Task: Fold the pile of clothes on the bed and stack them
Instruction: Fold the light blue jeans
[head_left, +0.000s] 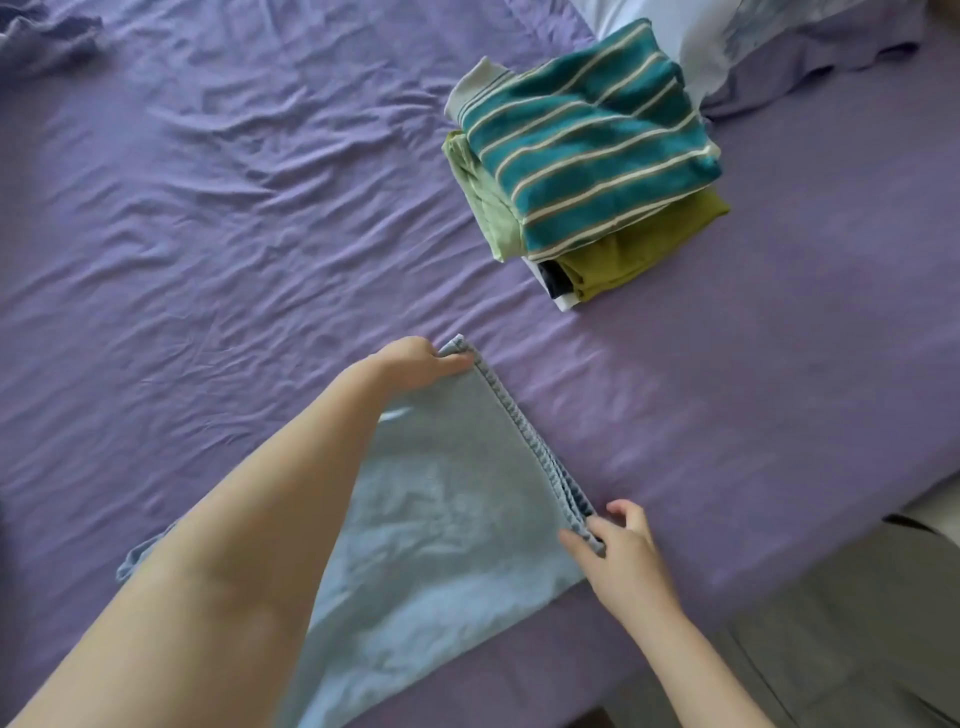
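Pinching blue garment (457, 499) hem corners, left hand (415, 364) and right hand (618, 556); it's lying near stack (587, 161). I'm judging: keep hem edges aligned while folding over.

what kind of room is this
Most likely a bedroom: a bed with a wrinkled purple sheet, a pillow at its far end, and a stack of folded clothes on it, while both hands hold a light blue garment.

Purple-sheeted bed (218, 218) bears folded stack (587, 166), light-blue garment (447, 519)
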